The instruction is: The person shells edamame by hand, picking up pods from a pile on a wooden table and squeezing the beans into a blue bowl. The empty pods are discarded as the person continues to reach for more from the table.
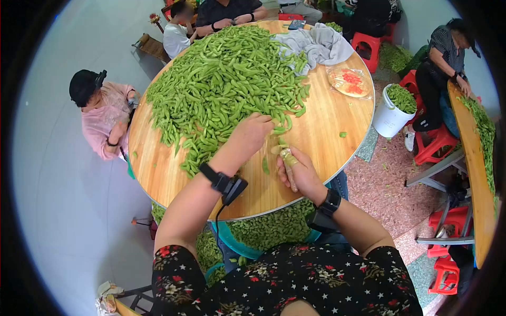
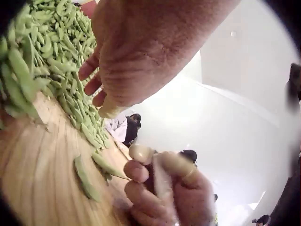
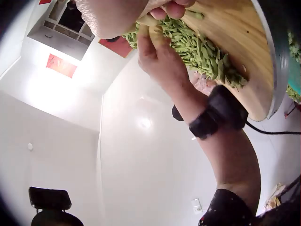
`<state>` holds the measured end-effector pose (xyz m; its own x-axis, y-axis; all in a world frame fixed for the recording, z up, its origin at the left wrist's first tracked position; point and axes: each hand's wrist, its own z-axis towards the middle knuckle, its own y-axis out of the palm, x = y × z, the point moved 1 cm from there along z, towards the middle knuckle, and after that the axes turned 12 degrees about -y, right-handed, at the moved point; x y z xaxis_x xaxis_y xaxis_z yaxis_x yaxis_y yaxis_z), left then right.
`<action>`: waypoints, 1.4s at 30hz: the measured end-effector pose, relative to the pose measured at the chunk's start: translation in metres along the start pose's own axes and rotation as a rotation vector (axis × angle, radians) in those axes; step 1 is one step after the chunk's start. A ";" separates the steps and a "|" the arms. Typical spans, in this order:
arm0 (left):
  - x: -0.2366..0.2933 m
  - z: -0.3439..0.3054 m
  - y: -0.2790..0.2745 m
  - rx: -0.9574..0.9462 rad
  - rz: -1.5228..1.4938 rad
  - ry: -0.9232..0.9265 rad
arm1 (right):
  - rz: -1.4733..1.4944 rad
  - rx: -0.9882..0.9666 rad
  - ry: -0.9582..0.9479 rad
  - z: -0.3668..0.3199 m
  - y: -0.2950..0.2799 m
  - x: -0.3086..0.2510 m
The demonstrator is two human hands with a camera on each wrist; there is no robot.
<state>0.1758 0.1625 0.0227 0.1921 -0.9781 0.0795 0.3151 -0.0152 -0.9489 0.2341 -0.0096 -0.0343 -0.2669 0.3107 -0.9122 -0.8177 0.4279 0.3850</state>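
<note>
My left hand (image 1: 249, 138) reaches over the near edge of a big heap of green bean pods (image 1: 226, 79), fingertips right beside some pods. In the left wrist view its fingers (image 2: 90, 84) bend downward, and a yellowish cover wraps the thumb; I cannot tell whether it pinches a pod. My right hand (image 1: 304, 169) holds a slim, whitish stick-like object (image 2: 163, 186) against its palm with curled fingers. Yellowish covers sit on its thumb and forefinger too. A loose pod (image 1: 265, 165) lies on the wooden table (image 1: 327, 131) between the hands.
A grey cloth (image 1: 321, 46) and a bagged round item (image 1: 349, 82) lie on the table's right. Below the near edge stands a teal basin (image 1: 237, 245) of green beans. A white bucket (image 1: 389, 124) with pods stands right. Other people sit around, some on red stools (image 1: 435, 145).
</note>
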 end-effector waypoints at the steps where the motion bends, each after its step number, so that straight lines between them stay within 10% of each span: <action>1: 0.003 0.006 0.008 -0.054 0.030 0.003 | -0.022 0.017 0.006 -0.001 0.003 -0.003; 9: 0.017 -0.036 0.000 -0.102 -0.089 -0.283 | -0.092 -0.009 0.052 -0.004 0.003 -0.012; 21: 0.076 -0.125 -0.043 0.127 -1.170 -0.570 | -0.101 -0.341 0.209 -0.043 0.040 -0.052; 28: 0.085 -0.146 -0.053 0.318 -0.214 -0.260 | -0.024 -0.396 0.253 -0.058 0.031 -0.040; 42: 0.102 -0.154 -0.043 0.094 -0.884 -0.535 | -0.009 -0.416 0.224 -0.069 0.035 -0.052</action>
<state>0.0383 0.0318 0.0242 0.2372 -0.4055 0.8828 0.6115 -0.6437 -0.4600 0.1847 -0.0693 0.0167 -0.3245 0.0984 -0.9408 -0.9434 0.0392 0.3295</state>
